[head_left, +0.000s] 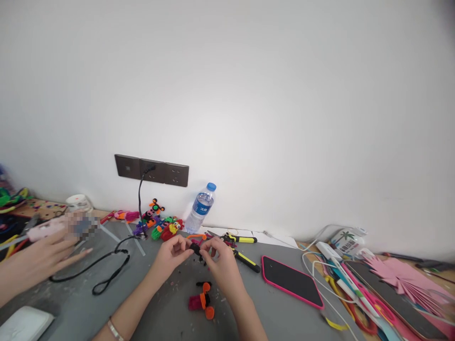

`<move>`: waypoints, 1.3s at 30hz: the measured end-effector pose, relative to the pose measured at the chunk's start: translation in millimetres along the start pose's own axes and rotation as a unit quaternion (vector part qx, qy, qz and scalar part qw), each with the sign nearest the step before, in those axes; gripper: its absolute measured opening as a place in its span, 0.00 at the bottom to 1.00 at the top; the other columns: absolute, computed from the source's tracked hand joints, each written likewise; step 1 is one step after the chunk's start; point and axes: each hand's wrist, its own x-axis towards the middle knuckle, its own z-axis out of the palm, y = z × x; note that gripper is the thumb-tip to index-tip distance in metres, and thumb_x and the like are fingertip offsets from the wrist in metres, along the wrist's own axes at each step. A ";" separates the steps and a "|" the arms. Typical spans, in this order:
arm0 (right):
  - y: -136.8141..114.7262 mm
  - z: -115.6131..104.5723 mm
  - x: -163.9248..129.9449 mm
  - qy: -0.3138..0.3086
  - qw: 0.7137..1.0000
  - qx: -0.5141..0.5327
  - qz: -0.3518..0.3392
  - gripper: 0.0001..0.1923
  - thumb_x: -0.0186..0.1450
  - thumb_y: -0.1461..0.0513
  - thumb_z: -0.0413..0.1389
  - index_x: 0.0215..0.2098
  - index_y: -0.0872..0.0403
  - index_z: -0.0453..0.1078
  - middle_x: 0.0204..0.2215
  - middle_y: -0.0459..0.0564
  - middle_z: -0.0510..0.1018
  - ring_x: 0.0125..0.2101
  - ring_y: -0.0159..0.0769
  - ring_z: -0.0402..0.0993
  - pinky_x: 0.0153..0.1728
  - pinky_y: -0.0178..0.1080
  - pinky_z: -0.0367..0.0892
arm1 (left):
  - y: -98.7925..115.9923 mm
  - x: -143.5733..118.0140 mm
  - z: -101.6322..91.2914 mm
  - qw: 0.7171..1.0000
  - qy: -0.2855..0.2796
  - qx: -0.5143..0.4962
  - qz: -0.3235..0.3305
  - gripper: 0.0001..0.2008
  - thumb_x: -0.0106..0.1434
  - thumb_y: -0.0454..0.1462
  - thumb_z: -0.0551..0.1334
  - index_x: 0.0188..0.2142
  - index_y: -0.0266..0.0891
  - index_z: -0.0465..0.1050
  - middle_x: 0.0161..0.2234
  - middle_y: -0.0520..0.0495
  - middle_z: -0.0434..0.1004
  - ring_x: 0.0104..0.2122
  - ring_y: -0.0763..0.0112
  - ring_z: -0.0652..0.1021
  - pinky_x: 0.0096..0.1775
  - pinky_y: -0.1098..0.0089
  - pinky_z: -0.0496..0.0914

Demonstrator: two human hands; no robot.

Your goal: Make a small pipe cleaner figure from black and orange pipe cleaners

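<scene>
My left hand (174,251) and my right hand (219,258) meet above the grey mat (163,312). Both pinch a small black fuzzy piece (195,248), which looks like rolled pipe cleaner, between thumb and fingertips. Below them on the mat lies a small pipe-cleaner figure (203,301) in dark red, orange and black. Beyond my fingers, an orange pipe-cleaner piece (196,236) is partly hidden. Yellow-and-black handled pliers (246,260) lie just right of my right hand.
At the left, another person's hand (53,251) reaches over a black cord (95,270). A water bottle (202,208) stands by the wall, near several colourful pipe-cleaner figures (170,229). Rightward are a pink-cased phone (291,282), white cables and pink folded paper (401,279).
</scene>
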 end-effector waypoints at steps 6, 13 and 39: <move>-1.9 0.1 -0.7 -0.001 1.000 -0.021 -0.003 0.07 0.60 0.67 0.52 0.28 0.52 0.71 0.29 0.47 0.73 0.29 0.37 0.67 0.32 0.37 0.63 | -4.2 0.3 -1.2 1.000 -0.007 -0.015 -0.003 0.17 0.47 0.40 0.71 0.21 0.40 0.61 0.30 0.48 0.74 0.33 0.66 0.76 0.38 0.69 0.72; -1.2 0.5 -0.4 0.006 1.000 -0.012 0.001 0.07 0.60 0.67 0.53 0.27 0.52 0.70 0.29 0.47 0.73 0.28 0.36 0.66 0.32 0.36 0.63 | -6.3 -0.2 -2.6 1.000 -0.014 -0.021 -0.002 0.16 0.47 0.39 0.70 0.21 0.40 0.61 0.30 0.48 0.75 0.34 0.65 0.76 0.38 0.69 0.72; 1.2 7.5 -1.4 0.044 0.998 0.026 -0.042 0.07 0.60 0.68 0.53 0.29 0.52 0.70 0.28 0.46 0.75 0.29 0.35 0.69 0.32 0.35 0.64 | 3.1 -7.0 5.0 0.999 0.026 -0.021 0.004 0.13 0.49 0.40 0.70 0.30 0.39 0.69 0.30 0.50 0.72 0.36 0.66 0.76 0.39 0.69 0.72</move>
